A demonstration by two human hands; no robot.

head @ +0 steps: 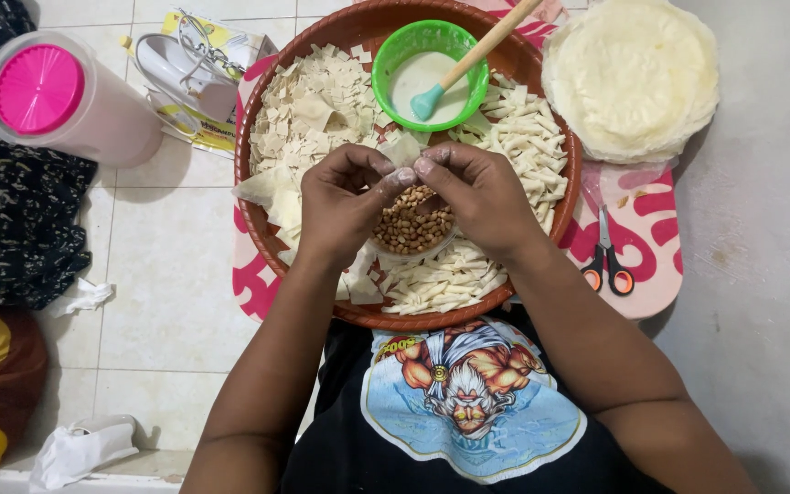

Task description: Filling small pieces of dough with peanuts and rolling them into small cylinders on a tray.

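Observation:
My left hand (pixel 345 197) and my right hand (pixel 477 192) meet over a wide brown tray (pixel 253 137), pinching one small pale pastry square (pixel 401 151) between their fingertips. Under the hands sits a small bowl of peanuts (pixel 411 229). Cut pastry squares (pixel 308 110) are heaped on the tray's left side. Rolled pastry pieces (pixel 528 137) lie on the right and along the front (pixel 441 284). A green bowl of white paste (pixel 427 73) holds a teal brush with a wooden handle (pixel 473 57).
A stack of round pastry sheets (pixel 633 73) lies at the upper right on a pink patterned board (pixel 651 247). Scissors (pixel 607 261) rest on that board. A pink-lidded container (pixel 57 96) lies at the upper left, with dark cloth (pixel 2 201) and crumpled tissue (pixel 80 448).

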